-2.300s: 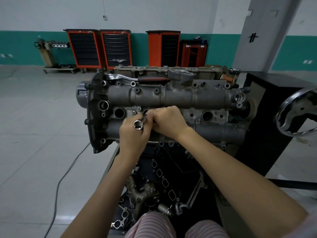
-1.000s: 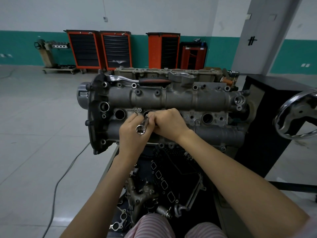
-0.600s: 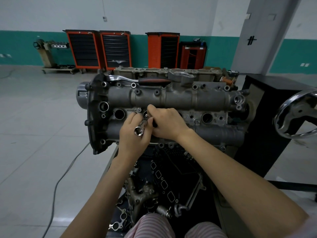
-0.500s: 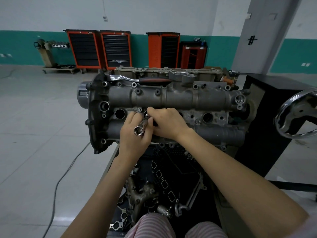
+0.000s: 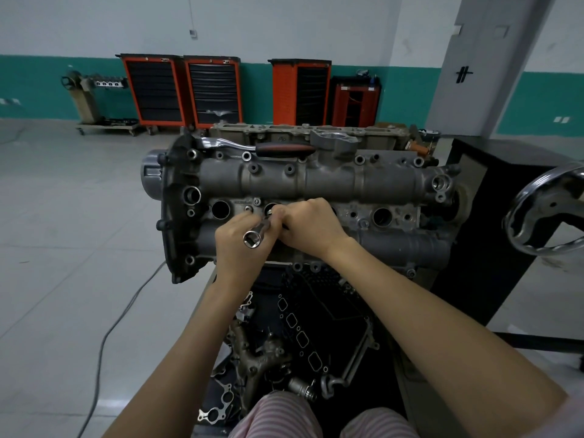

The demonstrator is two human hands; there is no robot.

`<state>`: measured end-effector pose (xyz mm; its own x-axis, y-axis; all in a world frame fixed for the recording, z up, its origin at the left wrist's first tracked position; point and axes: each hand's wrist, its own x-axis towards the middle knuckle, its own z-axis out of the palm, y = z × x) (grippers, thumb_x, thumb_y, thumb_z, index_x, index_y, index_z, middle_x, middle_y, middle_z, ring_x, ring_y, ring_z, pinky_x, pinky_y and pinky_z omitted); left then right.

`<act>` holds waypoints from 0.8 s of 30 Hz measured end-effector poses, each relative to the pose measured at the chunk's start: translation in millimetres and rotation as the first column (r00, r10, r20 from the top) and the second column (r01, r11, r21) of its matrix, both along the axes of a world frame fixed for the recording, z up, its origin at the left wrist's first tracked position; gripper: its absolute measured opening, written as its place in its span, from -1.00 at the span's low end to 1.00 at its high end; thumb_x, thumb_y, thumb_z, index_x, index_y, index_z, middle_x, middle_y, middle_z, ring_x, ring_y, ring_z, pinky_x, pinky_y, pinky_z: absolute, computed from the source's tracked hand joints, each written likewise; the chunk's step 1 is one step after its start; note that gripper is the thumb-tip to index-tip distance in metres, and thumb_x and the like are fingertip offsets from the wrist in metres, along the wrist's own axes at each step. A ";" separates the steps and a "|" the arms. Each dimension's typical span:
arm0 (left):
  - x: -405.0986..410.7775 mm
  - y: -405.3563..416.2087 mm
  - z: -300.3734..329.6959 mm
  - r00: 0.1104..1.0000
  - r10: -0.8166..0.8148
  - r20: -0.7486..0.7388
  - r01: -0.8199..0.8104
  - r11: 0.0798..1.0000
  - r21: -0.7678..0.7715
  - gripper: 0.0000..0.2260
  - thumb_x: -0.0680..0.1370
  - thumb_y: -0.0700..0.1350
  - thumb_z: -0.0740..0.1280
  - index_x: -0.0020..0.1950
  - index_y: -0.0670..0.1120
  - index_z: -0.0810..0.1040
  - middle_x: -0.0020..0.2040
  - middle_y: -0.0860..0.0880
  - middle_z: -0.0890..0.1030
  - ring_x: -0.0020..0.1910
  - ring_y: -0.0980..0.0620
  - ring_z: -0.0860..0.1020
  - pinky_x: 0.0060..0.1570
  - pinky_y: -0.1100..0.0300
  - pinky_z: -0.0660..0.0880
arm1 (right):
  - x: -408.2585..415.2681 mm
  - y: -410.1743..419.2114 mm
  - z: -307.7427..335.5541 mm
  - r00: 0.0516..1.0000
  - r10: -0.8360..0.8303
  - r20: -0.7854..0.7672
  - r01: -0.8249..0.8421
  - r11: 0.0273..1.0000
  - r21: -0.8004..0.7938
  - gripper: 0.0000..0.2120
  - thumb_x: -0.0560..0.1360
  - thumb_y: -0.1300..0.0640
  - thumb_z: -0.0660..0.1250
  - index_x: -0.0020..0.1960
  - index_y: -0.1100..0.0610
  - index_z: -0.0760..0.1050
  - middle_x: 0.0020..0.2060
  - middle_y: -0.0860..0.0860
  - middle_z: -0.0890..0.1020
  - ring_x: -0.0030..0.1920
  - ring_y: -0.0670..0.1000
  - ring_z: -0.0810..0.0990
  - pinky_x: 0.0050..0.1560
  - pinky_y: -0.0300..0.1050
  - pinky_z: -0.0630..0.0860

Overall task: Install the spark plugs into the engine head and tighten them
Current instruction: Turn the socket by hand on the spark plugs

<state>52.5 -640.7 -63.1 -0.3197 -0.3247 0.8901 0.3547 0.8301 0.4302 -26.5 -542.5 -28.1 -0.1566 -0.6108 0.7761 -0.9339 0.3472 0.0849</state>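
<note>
A grey engine head (image 5: 316,181) sits on a stand in front of me, with a row of round spark plug wells across its middle. My left hand (image 5: 240,248) grips a long chrome socket (image 5: 254,237), its open end facing me and its far end angled toward the second well (image 5: 270,208). My right hand (image 5: 311,227) pinches the socket's far end at that well; what lies under its fingers is hidden. The first well (image 5: 220,209) and a well further right (image 5: 381,216) stand open.
A ratchet with a red-black handle (image 5: 278,148) lies on top of the engine head. A chrome stand wheel (image 5: 543,210) sticks out at the right beside a black cabinet (image 5: 493,197). Gaskets and metal parts (image 5: 284,336) lie on the tray below. A cable (image 5: 126,311) runs over the floor.
The socket has tilted slightly, its near end dropping lower-left, while both hands stay at the second well. My right thumb has shifted over the socket's far end.
</note>
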 end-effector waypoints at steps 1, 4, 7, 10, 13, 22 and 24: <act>0.4 0.2 -0.4 1.000 -0.014 -0.004 0.014 1.000 0.014 -0.58 0.49 -0.09 0.34 -0.49 -0.17 0.25 -0.53 -0.05 0.28 -0.51 0.03 0.25 -0.50 0.04 0.26 | 0.3 0.0 0.3 1.000 0.006 0.004 -0.006 1.000 0.001 -0.82 0.33 0.15 0.33 -0.41 0.19 0.49 -0.56 0.10 0.55 -0.57 0.14 0.52 -0.54 -0.21 0.33; 2.0 2.2 -0.6 1.000 -0.028 0.007 0.028 0.999 0.025 -0.58 0.53 -0.08 0.28 -0.47 -0.21 0.27 -0.51 -0.06 0.30 -0.50 0.00 0.28 -0.48 0.03 0.27 | 0.5 1.3 2.4 0.999 0.012 0.044 -0.014 0.999 0.045 -0.85 0.32 0.17 0.40 -0.31 0.22 0.47 -0.51 0.08 0.57 -0.52 0.16 0.54 -0.50 -0.20 0.28; 4.7 3.8 0.0 0.999 -0.023 0.028 0.023 1.000 -0.011 -0.63 0.54 -0.09 0.24 -0.44 -0.19 0.30 -0.44 0.00 0.30 -0.44 0.03 0.29 -0.43 0.16 0.26 | -1.6 0.9 2.4 0.997 0.003 0.075 -0.012 0.992 0.122 -0.78 0.36 0.12 0.36 -0.16 0.26 0.41 -0.41 0.11 0.59 -0.45 0.20 0.55 -0.47 -0.17 0.25; 6.3 4.7 -0.2 0.999 -0.008 0.053 0.011 0.999 -0.045 -0.68 0.54 -0.12 0.22 -0.39 -0.22 0.36 -0.39 -0.03 0.33 -0.39 0.07 0.30 -0.35 0.32 0.21 | -2.3 0.2 2.4 0.998 0.016 0.067 -0.026 0.988 0.151 -0.76 0.39 0.14 0.34 -0.08 0.29 0.39 -0.38 0.13 0.58 -0.44 0.21 0.54 -0.48 -0.16 0.25; 6.1 4.4 -0.2 0.996 0.027 0.085 -0.019 0.996 -0.083 -0.71 0.55 -0.14 0.20 -0.33 -0.28 0.41 -0.36 -0.12 0.39 -0.34 0.09 0.31 -0.27 0.36 0.21 | -2.7 -0.3 4.2 0.998 0.015 0.060 -0.024 0.989 0.149 -0.84 0.40 0.18 0.32 -0.13 0.27 0.42 -0.43 0.13 0.55 -0.47 0.21 0.52 -0.49 -0.15 0.25; 1.5 4.8 -1.0 0.998 0.052 0.026 -0.051 0.997 -0.054 -0.68 0.51 -0.05 0.26 -0.39 -0.13 0.29 -0.40 -0.01 0.32 -0.39 0.06 0.29 -0.39 0.29 0.23 | 0.9 1.9 1.4 1.000 -0.018 0.008 0.018 1.000 0.004 -0.81 0.20 0.27 0.48 -0.45 0.20 0.46 -0.61 0.09 0.50 -0.62 0.13 0.48 -0.57 -0.22 0.33; -1.0 3.6 1.7 0.999 0.043 -0.002 -0.043 0.999 -0.026 -0.61 0.48 -0.06 0.34 -0.44 -0.07 0.22 -0.48 0.03 0.26 -0.46 0.02 0.26 -0.47 0.19 0.22 | 0.8 0.8 0.8 0.999 -0.039 0.010 0.039 0.999 0.006 -0.80 0.20 0.26 0.51 -0.46 0.19 0.48 -0.61 0.11 0.51 -0.62 0.14 0.49 -0.55 -0.23 0.34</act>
<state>51.5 -637.2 -61.4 -0.3048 -0.3149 0.8988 0.3191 0.8554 0.4079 -25.7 -541.7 -27.3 -0.1882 -0.6086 0.7708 -0.9206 0.3827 0.0774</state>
